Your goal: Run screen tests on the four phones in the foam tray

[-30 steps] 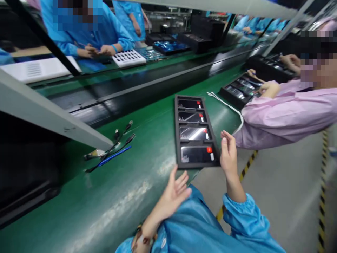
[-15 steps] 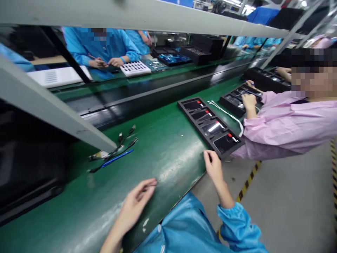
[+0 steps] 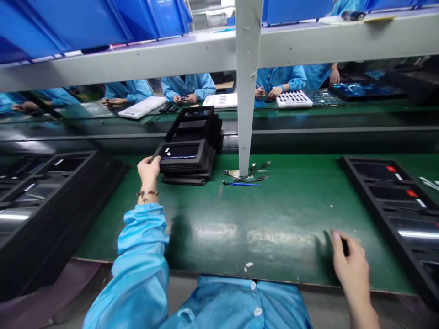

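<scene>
Fingers [image 3: 157, 161] of the left hand [image 3: 148, 171] clasp the left edge of the top black tray [image 3: 185, 165], on a stack [image 3: 208, 162] beside a grey post [image 3: 244, 119]. The right hand [image 3: 353, 262], loosely curled, is above the green bench [image 3: 291, 210]; any hold cannot be told. Farther right, a second tray [image 3: 379, 214] bears red-labelled devices [image 3: 372, 170]; cables [image 3: 263, 178] and a blue pen [image 3: 245, 184] lie at the post's foot.

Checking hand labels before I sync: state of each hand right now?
Left hand: closed on the near left corner of the stack's top black tray.
Right hand: loosely curled, nothing visible in it; whether fully closed can't be told.
</scene>
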`<move>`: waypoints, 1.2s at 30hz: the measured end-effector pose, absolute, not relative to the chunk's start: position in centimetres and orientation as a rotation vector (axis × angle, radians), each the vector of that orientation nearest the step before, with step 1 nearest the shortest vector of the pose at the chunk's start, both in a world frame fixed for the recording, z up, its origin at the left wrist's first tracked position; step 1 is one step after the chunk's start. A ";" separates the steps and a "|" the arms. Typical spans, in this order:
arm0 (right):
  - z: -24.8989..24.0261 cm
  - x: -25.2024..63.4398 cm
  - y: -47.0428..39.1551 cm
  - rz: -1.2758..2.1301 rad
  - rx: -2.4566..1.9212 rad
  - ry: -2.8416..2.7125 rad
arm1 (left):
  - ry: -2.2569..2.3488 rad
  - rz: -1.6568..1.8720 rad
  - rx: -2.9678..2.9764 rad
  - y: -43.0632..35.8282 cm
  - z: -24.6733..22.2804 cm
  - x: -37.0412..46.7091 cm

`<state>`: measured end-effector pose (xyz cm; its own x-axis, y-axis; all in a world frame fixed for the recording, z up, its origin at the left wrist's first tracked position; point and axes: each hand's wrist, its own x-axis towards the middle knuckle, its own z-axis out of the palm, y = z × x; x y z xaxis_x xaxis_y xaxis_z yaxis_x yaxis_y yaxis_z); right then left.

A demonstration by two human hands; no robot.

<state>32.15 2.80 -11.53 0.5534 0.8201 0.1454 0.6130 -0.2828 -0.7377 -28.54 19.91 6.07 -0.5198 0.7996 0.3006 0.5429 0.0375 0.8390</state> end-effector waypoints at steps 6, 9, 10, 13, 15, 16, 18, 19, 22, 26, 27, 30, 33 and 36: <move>-9.9 22.7 4.8 0.803 -1.712 -1.217 | 2.049 1.582 1.183 20.4 5.3 -28.5; -8.9 16.5 5.8 1.198 -1.436 -1.267 | 2.030 1.655 1.087 15.4 2.3 -25.2; -8.7 14.5 6.0 1.333 -1.312 -1.248 | 2.006 1.691 1.064 12.7 1.0 -23.3; -7.9 9.3 6.5 1.651 -0.942 -1.077 | 1.874 1.757 1.024 4.0 -2.9 -15.9; -7.2 7.4 7.0 1.701 -0.868 -0.922 | 1.762 1.760 0.992 0.4 -4.9 -11.9; -6.8 7.0 7.3 1.682 -0.898 -0.859 | 1.716 1.777 0.957 -0.4 -5.5 -11.0; -6.2 7.3 7.9 1.596 -1.021 -0.786 | 1.671 1.849 0.821 -0.3 -6.1 -12.0; -5.9 7.9 8.0 1.561 -1.075 -0.776 | 1.657 1.891 0.734 0.4 -6.1 -13.8; -5.9 11.4 7.9 1.519 -1.151 -0.799 | 1.568 1.893 0.563 3.2 -5.4 -21.6; -7.3 18.6 6.2 1.460 -1.287 -0.836 | 1.459 1.720 0.521 5.7 -4.8 -29.1; -7.6 20.6 5.6 1.429 -1.342 -0.837 | 1.449 1.661 0.521 5.8 -4.8 -29.9; -8.5 26.4 3.9 1.297 -1.529 -0.893 | 1.500 1.319 0.603 5.2 -5.1 -30.0; -8.6 30.6 2.6 1.077 -1.722 -1.105 | 1.675 1.042 0.791 4.6 -4.9 -27.8; -8.1 32.4 2.3 0.871 -1.840 -1.339 | 1.733 0.769 0.950 4.6 -4.2 -25.4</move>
<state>32.36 2.32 -8.12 0.2433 0.9626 -0.1195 0.4994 -0.2299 -0.8353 -25.38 4.58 -4.18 -0.2168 0.8667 -0.4493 0.2478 0.4940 0.8334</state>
